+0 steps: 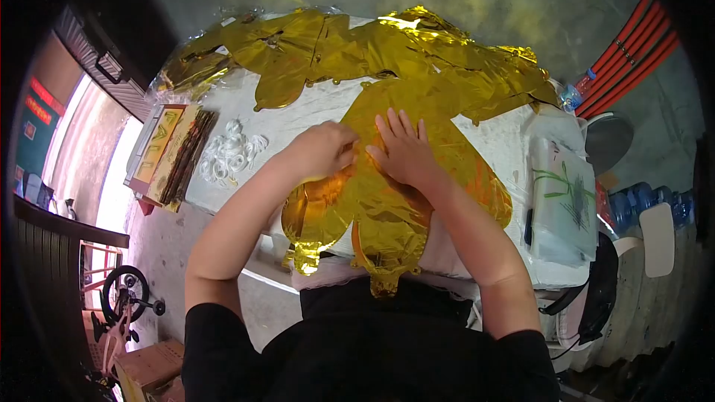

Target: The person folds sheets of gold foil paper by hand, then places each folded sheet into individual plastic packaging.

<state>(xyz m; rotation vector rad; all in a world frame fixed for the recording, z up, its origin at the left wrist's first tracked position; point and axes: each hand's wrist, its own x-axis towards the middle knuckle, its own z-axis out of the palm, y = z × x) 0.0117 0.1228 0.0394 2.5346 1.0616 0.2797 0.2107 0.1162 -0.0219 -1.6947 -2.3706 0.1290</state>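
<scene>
A flat gold foil sheet with rounded lobes (pixel 395 201) lies on the white-covered table (pixel 316 108), its lower tabs hanging over the near edge. My right hand (pixel 402 145) rests on the middle of the foil, palm down with its fingers spread. To the left of it, my left hand (pixel 324 150) is at the foil's left edge with its fingers curled together; what lies between the fingertips is hidden. More gold foil pieces (pixel 357 48) are spread in a band along the far side of the table.
White ribbon coils (pixel 227 152) lie left of the foil. A box with stacked cards (pixel 167 152) stands at the left edge. Clear plastic bags with a green print (pixel 562 193) lie at the right. Red pipes (pixel 629 56) and blue bottles (pixel 648 205) are beyond the table.
</scene>
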